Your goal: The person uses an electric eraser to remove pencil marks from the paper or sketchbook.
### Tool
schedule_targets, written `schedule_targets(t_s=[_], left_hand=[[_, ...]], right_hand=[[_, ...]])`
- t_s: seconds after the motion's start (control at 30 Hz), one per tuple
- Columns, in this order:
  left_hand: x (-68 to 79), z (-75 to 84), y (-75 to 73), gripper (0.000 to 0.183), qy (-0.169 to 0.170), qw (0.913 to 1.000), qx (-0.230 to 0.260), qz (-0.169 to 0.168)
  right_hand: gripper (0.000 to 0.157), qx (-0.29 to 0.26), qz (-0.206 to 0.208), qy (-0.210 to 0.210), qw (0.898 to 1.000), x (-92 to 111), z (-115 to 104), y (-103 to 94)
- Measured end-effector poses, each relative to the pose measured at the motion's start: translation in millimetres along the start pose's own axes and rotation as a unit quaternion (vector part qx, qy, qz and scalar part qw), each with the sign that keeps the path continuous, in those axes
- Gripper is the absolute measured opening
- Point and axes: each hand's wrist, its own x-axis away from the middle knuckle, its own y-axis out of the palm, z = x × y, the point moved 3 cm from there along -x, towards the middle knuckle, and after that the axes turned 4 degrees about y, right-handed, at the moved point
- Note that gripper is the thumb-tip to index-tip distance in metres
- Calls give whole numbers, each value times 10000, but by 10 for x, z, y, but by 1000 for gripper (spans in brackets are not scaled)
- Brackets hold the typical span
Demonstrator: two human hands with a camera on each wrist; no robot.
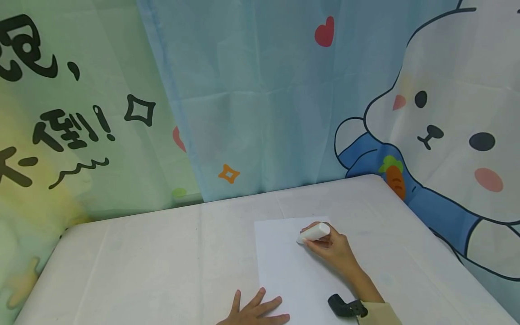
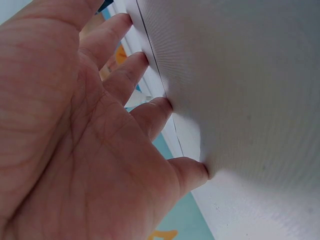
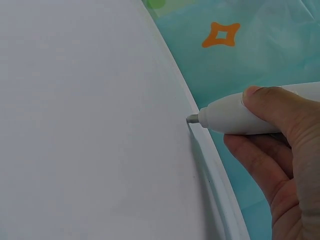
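A sheet of white paper (image 1: 278,259) lies on the white table. My right hand (image 1: 339,253) pinches a thick white pen (image 1: 317,232) between thumb and fingers over the sheet's upper right part. In the right wrist view the pen (image 3: 232,114) has a tapered front and a narrow grey tip, which is at or very near the paper; no mark is clear there. My left hand (image 1: 253,312) has its fingers spread over the sheet's lower left edge. In the left wrist view, several fingertips of the left hand (image 2: 105,145) touch the white surface, and the palm is raised.
The white-covered table (image 1: 142,262) reaches back to hanging printed curtains (image 1: 260,90) with a cartoon animal (image 1: 451,113) on the right. A black strapped device (image 1: 345,307) sits on the right wrist, next to a beige sleeve (image 1: 378,313).
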Motion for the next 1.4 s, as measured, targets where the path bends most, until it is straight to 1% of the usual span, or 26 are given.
schedule_targets(t_s=[0.4,0.63,0.93,1.17,1.4], left_hand=[[-19,-31,29,57,-16,10000,54,-60],[-30,-26,38,56,-44,9999,-82,-62],[-3,14,-1,57,-67,10000,-38,-52],[1,19,-9,56,12,9999,-86,61],[-7,-15,19,57,-28,10000,-80,-43]], right_hand=[[44,-63,-29,18,10000,0,5,-6],[46,-10,-39,-181,9998,1,32,2],[44,-75,-54,-141,9999,-1,9,5],[45,-120,-53,-143,9998,-5,29,10],[44,-161,-54,-108,9998,2,8,17]])
